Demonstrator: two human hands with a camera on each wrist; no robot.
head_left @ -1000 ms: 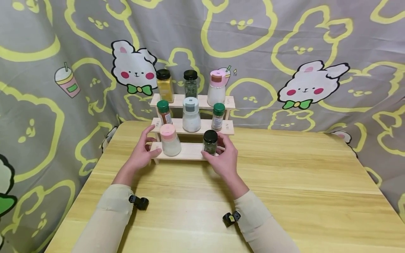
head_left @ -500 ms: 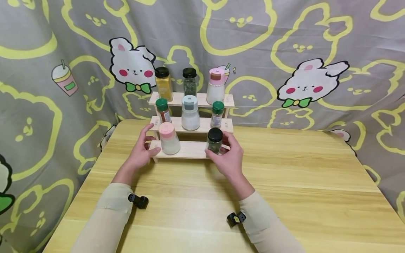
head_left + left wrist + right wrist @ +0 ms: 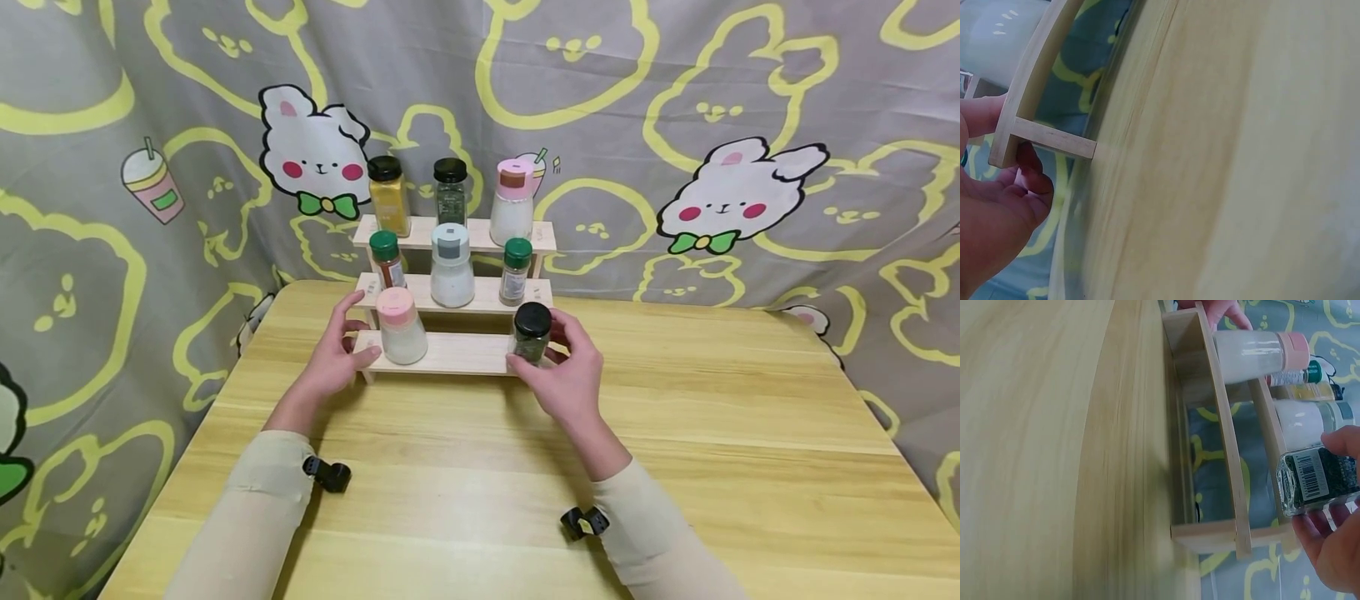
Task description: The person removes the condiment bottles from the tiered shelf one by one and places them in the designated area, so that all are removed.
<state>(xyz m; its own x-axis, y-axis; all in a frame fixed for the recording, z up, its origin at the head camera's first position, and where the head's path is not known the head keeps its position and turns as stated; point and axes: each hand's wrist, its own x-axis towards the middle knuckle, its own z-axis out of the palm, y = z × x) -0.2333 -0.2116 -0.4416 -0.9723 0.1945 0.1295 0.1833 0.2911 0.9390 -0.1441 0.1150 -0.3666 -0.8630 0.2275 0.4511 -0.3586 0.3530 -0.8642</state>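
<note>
A three-tier wooden spice rack [image 3: 465, 353] stands on the table. My left hand [image 3: 334, 357] grips the left end of its lowest tier, thumb [image 3: 984, 115] on top and fingers curled below the board. Beside that thumb stands a pink-lidded shaker [image 3: 405, 340] of white contents. My right hand [image 3: 567, 373] holds a black-lidded glass jar [image 3: 531, 335] of dark green herbs between thumb and fingers, over the right end of the lowest tier. In the right wrist view the jar's barcoded base [image 3: 1311, 478] is apart from the lowest board.
On the middle tier stand two green-lidded jars [image 3: 515, 275] and a pale-blue-lidded shaker [image 3: 452, 271]. The top tier bears a yellow spice jar [image 3: 390, 200], a black-lidded herb jar [image 3: 451, 196] and a pink-lidded shaker [image 3: 513, 204]. A patterned curtain [image 3: 600, 225] hangs behind the table [image 3: 720, 417].
My right hand has moved to the right with the herb jar, along the lowest tier towards its right end. My left hand keeps its grip on the rack.
</note>
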